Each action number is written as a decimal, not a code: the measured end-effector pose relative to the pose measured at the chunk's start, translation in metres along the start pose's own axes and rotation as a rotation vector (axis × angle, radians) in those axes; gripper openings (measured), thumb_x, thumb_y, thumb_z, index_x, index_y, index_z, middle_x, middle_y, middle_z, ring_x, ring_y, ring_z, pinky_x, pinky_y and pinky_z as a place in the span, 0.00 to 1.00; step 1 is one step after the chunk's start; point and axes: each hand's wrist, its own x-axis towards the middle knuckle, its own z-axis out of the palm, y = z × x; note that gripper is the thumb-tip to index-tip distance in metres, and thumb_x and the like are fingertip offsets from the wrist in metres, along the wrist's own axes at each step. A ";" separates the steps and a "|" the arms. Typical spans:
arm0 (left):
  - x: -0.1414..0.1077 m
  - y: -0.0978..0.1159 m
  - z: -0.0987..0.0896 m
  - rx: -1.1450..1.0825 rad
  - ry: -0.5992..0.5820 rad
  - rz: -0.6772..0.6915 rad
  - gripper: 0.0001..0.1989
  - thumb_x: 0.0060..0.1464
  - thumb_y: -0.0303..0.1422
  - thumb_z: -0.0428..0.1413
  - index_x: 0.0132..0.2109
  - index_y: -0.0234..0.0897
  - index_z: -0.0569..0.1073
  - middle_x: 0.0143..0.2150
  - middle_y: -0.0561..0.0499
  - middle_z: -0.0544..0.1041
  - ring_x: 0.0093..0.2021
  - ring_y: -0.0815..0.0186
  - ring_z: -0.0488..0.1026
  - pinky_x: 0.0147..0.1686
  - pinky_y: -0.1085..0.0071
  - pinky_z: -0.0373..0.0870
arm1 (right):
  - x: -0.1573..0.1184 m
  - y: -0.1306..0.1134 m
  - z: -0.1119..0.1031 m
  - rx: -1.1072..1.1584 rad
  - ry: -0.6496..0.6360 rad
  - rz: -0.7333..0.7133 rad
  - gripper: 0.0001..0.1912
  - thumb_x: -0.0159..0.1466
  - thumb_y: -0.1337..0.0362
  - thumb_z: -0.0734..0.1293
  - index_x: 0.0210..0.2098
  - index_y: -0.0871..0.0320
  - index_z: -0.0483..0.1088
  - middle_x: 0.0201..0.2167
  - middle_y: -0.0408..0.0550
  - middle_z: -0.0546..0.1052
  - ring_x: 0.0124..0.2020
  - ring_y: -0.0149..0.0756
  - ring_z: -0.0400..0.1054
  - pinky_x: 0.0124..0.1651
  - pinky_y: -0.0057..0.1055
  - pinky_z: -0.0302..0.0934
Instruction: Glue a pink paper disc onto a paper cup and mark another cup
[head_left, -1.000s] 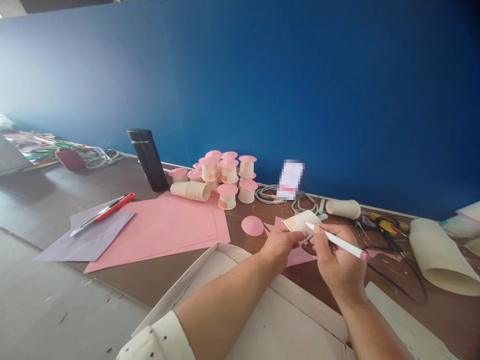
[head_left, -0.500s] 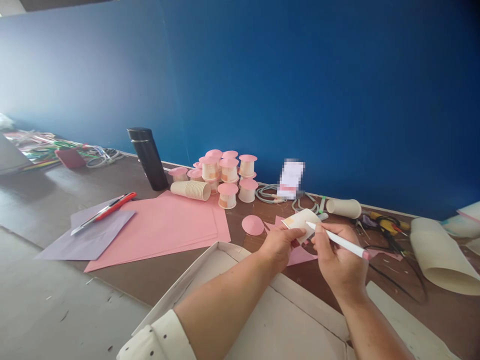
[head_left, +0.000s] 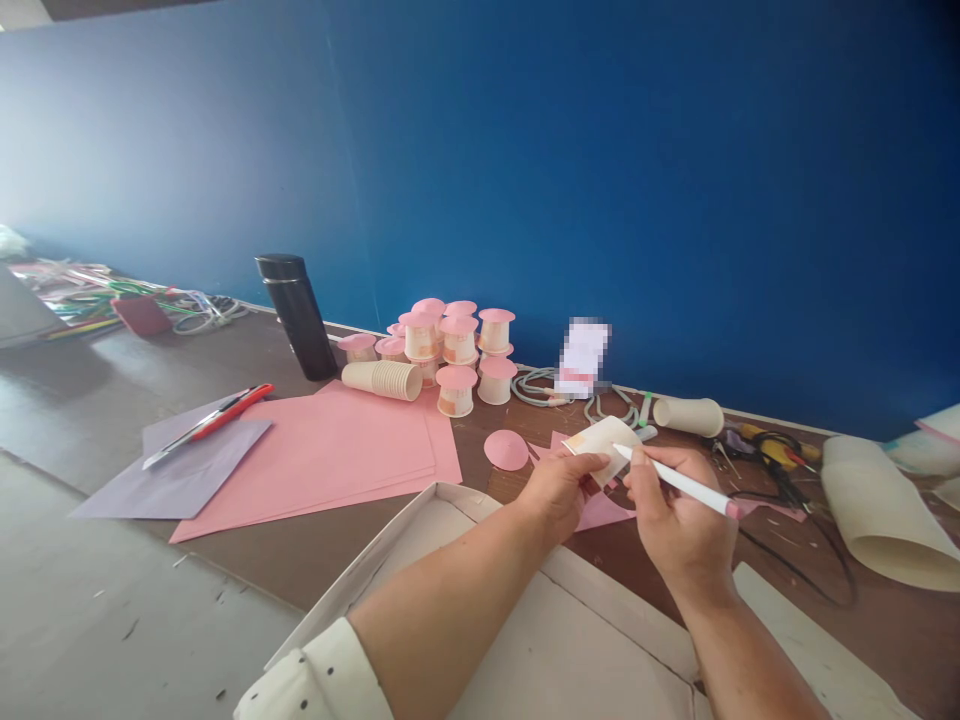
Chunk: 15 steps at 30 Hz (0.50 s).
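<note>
against the blue wall (head_left: pixel 600 180), the brown surface (head_left: pixel 270 570) runs behind a white tray (head_left: pixel 585 640); purple paper (head_left: pixel 180 480) overhangs its near edge, open room beyond. close together, the left hand (head_left: pixel 559 490) and right hand (head_left: pixel 686 525) grip, respectively, a paper cup (head_left: pixel 600 440), faint print unreadable, and a white marker (head_left: pixel 690 485), tip at the cup.

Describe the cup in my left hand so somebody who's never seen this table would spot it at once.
Find the blue wall, then the brown table along its foot. Right of the pink-topped cups, the left hand holds a pale paper cup tipped sideways. It is the only one held, with a white pen in the right hand pointing at it.
</note>
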 end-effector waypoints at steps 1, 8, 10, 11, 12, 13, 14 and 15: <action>0.000 0.000 0.000 -0.009 0.011 -0.001 0.12 0.40 0.20 0.61 0.36 0.30 0.77 0.34 0.47 0.78 0.35 0.67 0.73 0.41 0.73 0.69 | 0.000 0.000 0.000 0.000 0.000 0.001 0.12 0.61 0.55 0.64 0.35 0.58 0.70 0.29 0.50 0.76 0.31 0.38 0.72 0.33 0.33 0.65; 0.001 -0.001 -0.002 -0.027 0.047 -0.008 0.13 0.41 0.20 0.60 0.38 0.30 0.76 0.37 0.46 0.78 0.37 0.65 0.75 0.43 0.72 0.70 | 0.000 -0.001 0.001 0.010 -0.006 0.020 0.12 0.61 0.55 0.65 0.35 0.58 0.70 0.29 0.50 0.76 0.32 0.39 0.72 0.34 0.33 0.66; 0.001 -0.001 -0.002 -0.031 0.049 -0.013 0.13 0.41 0.20 0.60 0.39 0.30 0.76 0.37 0.45 0.78 0.37 0.66 0.75 0.43 0.73 0.70 | 0.000 0.000 0.001 0.012 -0.006 0.019 0.12 0.61 0.55 0.64 0.35 0.58 0.70 0.30 0.50 0.76 0.32 0.39 0.72 0.35 0.33 0.66; 0.001 -0.001 -0.003 -0.033 0.050 -0.015 0.14 0.41 0.20 0.60 0.39 0.30 0.76 0.37 0.45 0.78 0.36 0.67 0.74 0.42 0.73 0.70 | 0.000 0.001 0.001 0.012 -0.006 0.020 0.12 0.61 0.55 0.64 0.35 0.57 0.70 0.30 0.50 0.76 0.32 0.39 0.72 0.34 0.33 0.66; 0.002 -0.001 -0.003 -0.037 0.049 -0.016 0.14 0.41 0.20 0.59 0.39 0.29 0.76 0.37 0.45 0.78 0.36 0.67 0.74 0.42 0.73 0.70 | 0.000 0.001 0.001 0.011 -0.007 0.023 0.12 0.61 0.55 0.64 0.35 0.57 0.70 0.30 0.50 0.76 0.32 0.38 0.72 0.34 0.32 0.66; 0.002 -0.001 -0.003 -0.041 0.046 -0.015 0.14 0.41 0.20 0.59 0.40 0.29 0.76 0.38 0.45 0.78 0.36 0.67 0.74 0.41 0.74 0.70 | 0.000 0.001 0.001 0.011 -0.007 0.025 0.12 0.61 0.55 0.64 0.35 0.58 0.70 0.30 0.50 0.76 0.32 0.38 0.72 0.34 0.32 0.66; 0.002 -0.001 -0.003 -0.045 0.045 -0.014 0.14 0.41 0.19 0.59 0.40 0.29 0.76 0.38 0.45 0.78 0.36 0.67 0.75 0.41 0.74 0.70 | 0.000 0.001 0.001 0.010 -0.008 0.024 0.12 0.61 0.55 0.65 0.35 0.58 0.70 0.30 0.50 0.76 0.32 0.38 0.72 0.33 0.32 0.66; 0.002 -0.001 -0.003 -0.046 0.046 -0.014 0.14 0.41 0.19 0.59 0.39 0.29 0.76 0.38 0.44 0.78 0.37 0.67 0.75 0.41 0.74 0.71 | 0.000 0.000 0.001 0.011 -0.007 0.021 0.12 0.61 0.55 0.65 0.35 0.58 0.70 0.30 0.50 0.76 0.32 0.38 0.72 0.33 0.32 0.66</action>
